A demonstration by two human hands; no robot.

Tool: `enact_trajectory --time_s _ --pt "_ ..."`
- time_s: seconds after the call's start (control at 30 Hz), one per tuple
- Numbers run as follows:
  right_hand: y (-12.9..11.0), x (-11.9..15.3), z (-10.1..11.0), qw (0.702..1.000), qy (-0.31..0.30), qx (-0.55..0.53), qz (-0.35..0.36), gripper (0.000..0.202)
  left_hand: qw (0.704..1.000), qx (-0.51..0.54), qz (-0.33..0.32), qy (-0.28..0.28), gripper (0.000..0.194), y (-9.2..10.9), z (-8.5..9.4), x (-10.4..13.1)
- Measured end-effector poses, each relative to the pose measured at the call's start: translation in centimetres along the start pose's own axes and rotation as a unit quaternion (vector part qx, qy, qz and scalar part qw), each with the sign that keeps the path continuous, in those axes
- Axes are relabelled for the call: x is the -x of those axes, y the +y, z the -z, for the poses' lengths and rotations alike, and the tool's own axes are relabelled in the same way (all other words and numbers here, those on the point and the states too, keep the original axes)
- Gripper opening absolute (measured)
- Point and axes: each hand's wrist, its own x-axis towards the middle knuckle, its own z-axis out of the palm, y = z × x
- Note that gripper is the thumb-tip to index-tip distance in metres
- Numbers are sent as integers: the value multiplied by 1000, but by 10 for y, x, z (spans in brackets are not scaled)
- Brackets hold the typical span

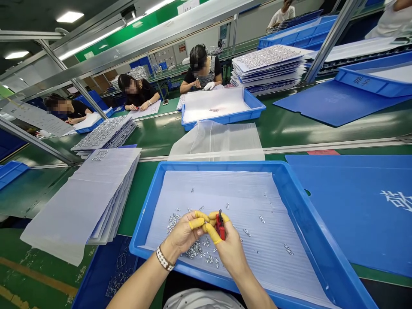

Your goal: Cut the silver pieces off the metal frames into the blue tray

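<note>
Yellow finger cots cover several fingertips of both my hands. My left hand is closed in a pinch on a small shiny metal piece, mostly hidden by the fingertips. Against the palm of my right hand lies a pair of red-handled nippers, dark jaws pointing up and away. The right thumb and forefinger meet the left fingertips at the same piece. Below the hands, a blue tray lined with a white sheet holds a pile of small metal pieces, with others scattered to the right.
White sheets are stacked to the left, a wire-like metal frame on top. To the right lies a blue board. Another blue tray stands across the bench, where several people work. A metal rail crosses overhead.
</note>
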Motion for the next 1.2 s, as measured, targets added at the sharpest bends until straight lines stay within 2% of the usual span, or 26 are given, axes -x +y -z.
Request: enact_trajectory --time_s 0.23,0.47,0.7,0.8,1.03,1.2 --pt "5 -1 0 1000 -4 6 -9 38 999 -31 -20 -11 24 1 4 5" --pt "0 0 0 999 -1 -19 -26 43 996 -73 -17 -41 29 2 5 6" --pt "6 -2 1 1000 13 -9 -13 39 996 -74 -15 -55 31 5 7 5" --pt "7 1 1 1000 16 1 19 33 995 -71 -17 -61 33 7 7 6" --pt "4 15 -1 986 34 53 155 12 993 -89 -25 -74 30 9 6 8" --pt "-1 16 -2 981 26 71 178 10 989 -115 -30 -83 31 7 7 8"
